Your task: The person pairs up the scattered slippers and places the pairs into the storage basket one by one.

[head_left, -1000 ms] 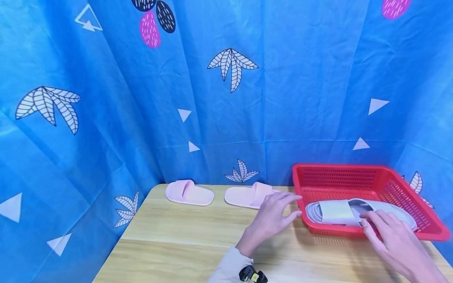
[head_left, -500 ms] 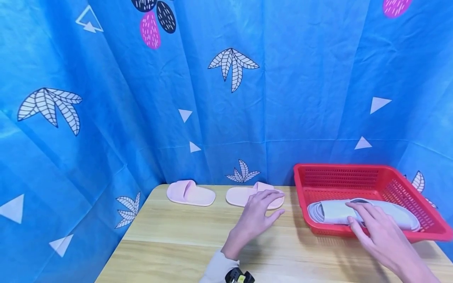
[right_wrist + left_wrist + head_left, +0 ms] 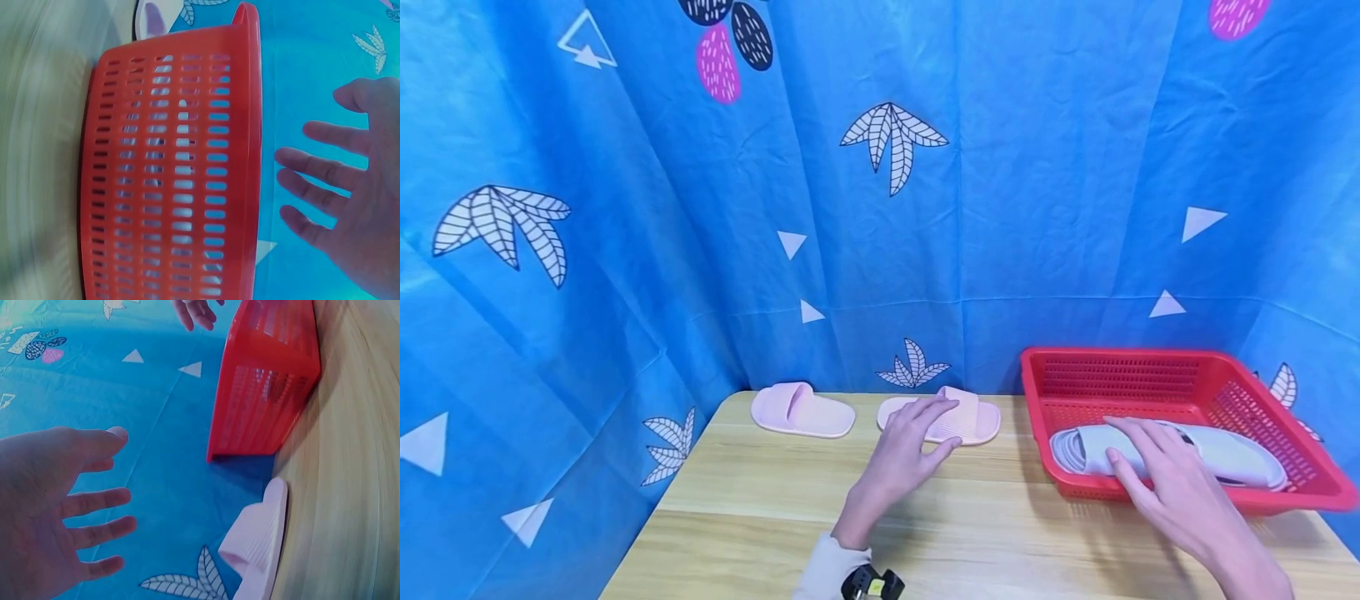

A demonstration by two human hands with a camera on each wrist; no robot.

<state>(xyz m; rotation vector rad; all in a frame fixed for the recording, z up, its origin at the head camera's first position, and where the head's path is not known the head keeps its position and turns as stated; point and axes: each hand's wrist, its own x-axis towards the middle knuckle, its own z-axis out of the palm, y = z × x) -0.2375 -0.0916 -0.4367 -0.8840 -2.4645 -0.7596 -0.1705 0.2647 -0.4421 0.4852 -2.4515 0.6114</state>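
Note:
In the head view my left hand (image 3: 895, 458) hovers over the table with its fingers spread, partly covering the right pink slipper (image 3: 979, 423). Nothing is between its fingers; the left wrist view shows the palm (image 3: 37, 512) apart from that slipper (image 3: 253, 544). My right hand (image 3: 1176, 492) hangs over the near rim of a red plastic basket (image 3: 1120, 372), fingers loosely extended and holding nothing. Pale grey slippers (image 3: 1243, 457) lie in the basket, partly hidden behind that hand. From the right wrist, the fingers (image 3: 319, 165) appear outside the basket wall (image 3: 244, 187), with a gap between.
A second pink slipper (image 3: 820, 415) lies at the back left of the wooden table (image 3: 760, 508). Behind the table hangs a blue patterned curtain (image 3: 880, 250). The basket stands at the table's right end, close to the curtain.
My left hand has drawn left, away from the basket, to in front of the right pink slipper. The right hand has shifted left along the basket's near side. The slippers look unmoved.

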